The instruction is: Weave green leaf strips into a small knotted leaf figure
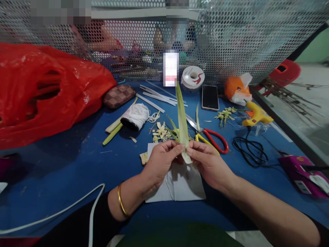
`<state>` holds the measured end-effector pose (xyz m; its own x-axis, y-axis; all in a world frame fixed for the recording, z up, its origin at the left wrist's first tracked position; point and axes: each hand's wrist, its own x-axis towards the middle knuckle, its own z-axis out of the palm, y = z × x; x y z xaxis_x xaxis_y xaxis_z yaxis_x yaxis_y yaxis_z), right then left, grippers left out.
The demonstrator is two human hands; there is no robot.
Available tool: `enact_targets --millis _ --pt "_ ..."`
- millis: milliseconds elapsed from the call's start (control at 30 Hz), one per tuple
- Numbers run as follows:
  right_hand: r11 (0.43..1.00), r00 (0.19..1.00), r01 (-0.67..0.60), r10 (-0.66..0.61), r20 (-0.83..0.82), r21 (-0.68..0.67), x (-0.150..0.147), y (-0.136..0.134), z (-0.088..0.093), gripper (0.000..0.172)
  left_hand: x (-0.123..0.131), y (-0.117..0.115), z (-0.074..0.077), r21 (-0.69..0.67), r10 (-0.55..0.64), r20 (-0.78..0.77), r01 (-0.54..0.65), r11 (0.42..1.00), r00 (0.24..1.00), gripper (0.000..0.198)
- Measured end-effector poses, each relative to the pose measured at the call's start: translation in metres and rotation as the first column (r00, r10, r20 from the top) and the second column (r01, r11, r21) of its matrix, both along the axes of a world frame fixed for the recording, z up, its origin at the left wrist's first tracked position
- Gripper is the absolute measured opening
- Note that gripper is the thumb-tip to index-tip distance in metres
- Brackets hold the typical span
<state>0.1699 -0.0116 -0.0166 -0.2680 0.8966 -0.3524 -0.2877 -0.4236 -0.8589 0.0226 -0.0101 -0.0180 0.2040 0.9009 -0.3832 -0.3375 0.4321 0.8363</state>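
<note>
A long pale-green leaf strip (182,127) stands nearly upright between my hands, its wide lower end pinched by both. My left hand (163,157) grips it from the left with thumb and fingers. From the other side my right hand (208,159) pinches the same end, thumb in front. Below them lies a white paper sheet (190,187) with a crease. Just beyond my fingers are cream and green leaf scraps (161,132). Scissors (213,139) with red and yellow handles rest open to the right of the leaf.
A red plastic bag (51,92) fills the left. White cord roll (136,116), checkered pouch (119,96), white strips (156,97), ribbon spool (193,78) and dark phone (210,97) lie behind. At right are a yellow glue gun (257,114), its black cable and a purple power strip (304,173).
</note>
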Motion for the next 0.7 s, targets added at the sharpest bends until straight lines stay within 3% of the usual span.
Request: enact_targets --millis 233,500,700 --pt "0.998 0.999 0.039 -0.04 0.021 0.04 -0.0009 -0.0003 0.0023 0.024 0.0004 0.0004 0.0035 -0.019 -0.002 0.013 0.002 1.0 1.0 0.021" --pt "1.0 0.998 0.007 -0.007 -0.057 -0.002 -0.0001 -0.001 -0.0028 0.025 -0.001 -0.0005 -0.0004 0.224 0.022 -0.208 0.026 0.974 0.978 0.018" --pt "0.999 0.991 -0.011 0.006 -0.133 -0.036 0.0023 0.0006 -0.0009 0.02 -0.0028 0.0024 0.002 0.317 0.035 -0.327 0.075 0.945 0.944 0.016"
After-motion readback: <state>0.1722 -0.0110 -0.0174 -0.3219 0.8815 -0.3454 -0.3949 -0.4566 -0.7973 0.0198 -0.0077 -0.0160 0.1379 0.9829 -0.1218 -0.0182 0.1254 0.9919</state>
